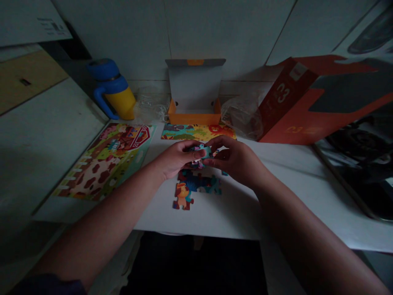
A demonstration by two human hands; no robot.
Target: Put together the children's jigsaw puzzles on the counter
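My left hand (176, 157) and my right hand (235, 157) meet over the white table (276, 184), both pinching a small teal puzzle piece (205, 151) between thumbs and fingers. Just below the hands lies a partly joined cluster of blue, orange and teal puzzle pieces (192, 186). A finished farm puzzle (107, 159) lies flat to the left. Beyond the hands rests a finished strip of jungle-animal puzzle (196, 131).
An open orange and grey puzzle box (194, 96) stands at the back against the wall. Clear plastic bags (241, 116) sit on either side of it. A blue and yellow jug (115, 92) is at back left, a large red carton (307, 102) at right.
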